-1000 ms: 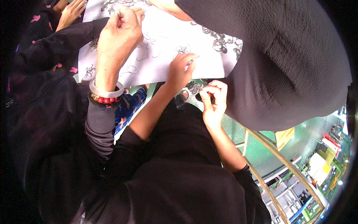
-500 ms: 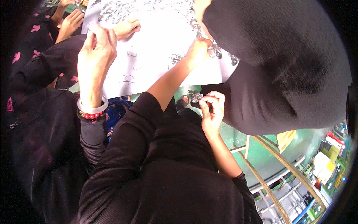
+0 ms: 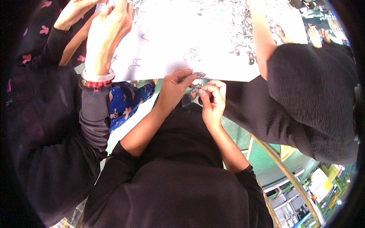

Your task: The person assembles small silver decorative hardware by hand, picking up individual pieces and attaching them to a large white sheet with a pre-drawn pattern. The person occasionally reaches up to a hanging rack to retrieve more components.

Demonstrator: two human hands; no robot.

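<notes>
In front of my body, at the near edge of a white-covered table [image 3: 163, 64], both hands are close together. My left hand [image 3: 173, 91] pinches a small shiny ring-shaped piece [image 3: 199, 75] between thumb and fingertips. Just right of it and slightly lower, my right hand [image 3: 213, 102] has its fingers closed on a small cluster of shiny metal-looking pieces [image 3: 195, 88]. The exact kind of these parts is too small to make out. Many similar small grey and dark looped pieces [image 3: 243, 32] lie scattered over the white cover.
A co-worker's hand [image 3: 108, 34] with a white bangle and red beads reaches over the table at left. Another person's forearm [image 3: 262, 34] extends across the parts at right, beside a dark sleeve [image 3: 308, 91]. A wooden frame [image 3: 285, 174] stands at lower right.
My left hand has come back from the scattered parts to beside my right hand, now with a small piece in its fingertips. My view has shifted rightward. The right hand still grips its cluster.
</notes>
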